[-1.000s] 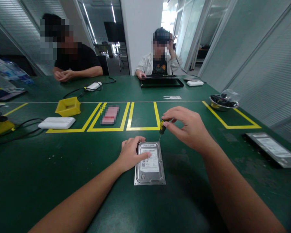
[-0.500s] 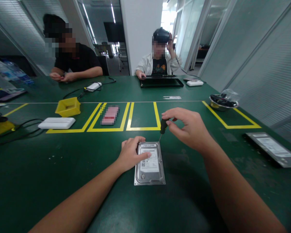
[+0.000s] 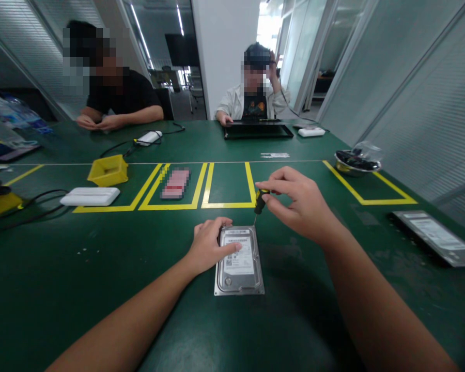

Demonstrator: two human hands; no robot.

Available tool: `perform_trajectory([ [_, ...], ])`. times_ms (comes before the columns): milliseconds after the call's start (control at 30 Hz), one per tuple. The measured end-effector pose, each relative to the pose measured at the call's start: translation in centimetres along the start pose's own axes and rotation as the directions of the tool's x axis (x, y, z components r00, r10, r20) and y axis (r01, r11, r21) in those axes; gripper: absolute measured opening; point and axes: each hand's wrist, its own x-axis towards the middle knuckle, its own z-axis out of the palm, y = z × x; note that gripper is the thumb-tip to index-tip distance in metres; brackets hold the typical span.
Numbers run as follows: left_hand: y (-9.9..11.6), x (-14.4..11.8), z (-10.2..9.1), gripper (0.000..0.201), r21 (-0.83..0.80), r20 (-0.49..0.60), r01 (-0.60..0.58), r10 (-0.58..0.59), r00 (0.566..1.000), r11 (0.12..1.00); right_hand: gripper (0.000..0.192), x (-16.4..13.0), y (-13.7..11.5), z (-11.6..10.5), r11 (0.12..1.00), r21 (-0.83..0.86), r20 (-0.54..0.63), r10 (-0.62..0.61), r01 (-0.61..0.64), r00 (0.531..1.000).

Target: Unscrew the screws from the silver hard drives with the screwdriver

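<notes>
Hard drive: I see the hard drive (image 3: 240,261) lying flat on the green table (image 3: 101,289), label up, near me and about centre; its long axis runs near to far.
Left hand: my left hand (image 3: 209,245) presses on the drive's far left part, fingers laid flat across the label, holding it down.
Right hand: my right hand (image 3: 298,204) pinches the black and yellow handle of a small screwdriver (image 3: 259,204) between thumb and fingertips, just beyond the drive's far right corner.
Key relation: the screwdriver stands nearly upright, tip down at the far right corner of the drive; whether it sits in a screw I cannot tell.
Nearer hand: the left one lies on the drive; the right is above and right of it.
Beyond: yellow tape boxes (image 3: 228,186), a yellow tray (image 3: 108,170) far left.
</notes>
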Motion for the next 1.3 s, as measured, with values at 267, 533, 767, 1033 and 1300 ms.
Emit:
perform_trajectory([
  [267,0.08,0.0,-0.05,0.058,-0.004,0.007,0.004,-0.004,1.0,1.0,0.025,-0.07,0.19,0.08,0.999,0.034,0.009,-0.011,0.011,1.0],
  [533,-0.08,0.03,0.09,0.057,-0.002,0.002,0.003,-0.003,1.0,1.0,0.009,0.11,0.3,-0.08,1.0,0.029,0.048,0.009,-0.011,0.999],
  [767,-0.15,0.05,0.14,0.057,-0.003,-0.002,-0.003,0.003,1.0,1.0,0.015,0.02,0.22,-0.03,0.999,0.039,-0.002,-0.017,0.017,1.0],
  [1033,-0.08,0.02,0.08,0.056,-0.014,0.002,0.003,-0.003,1.0,1.0,0.011,0.06,0.52,0.04,1.0,-0.007,0.01,0.01,-0.01,1.0],
  [1300,-0.02,0.05,0.03,0.056,-0.013,0.01,0.008,-0.008,1.0,1.0,0.01,0.03,0.21,-0.12,0.999,-0.045,0.01,0.028,-0.028,1.0],
])
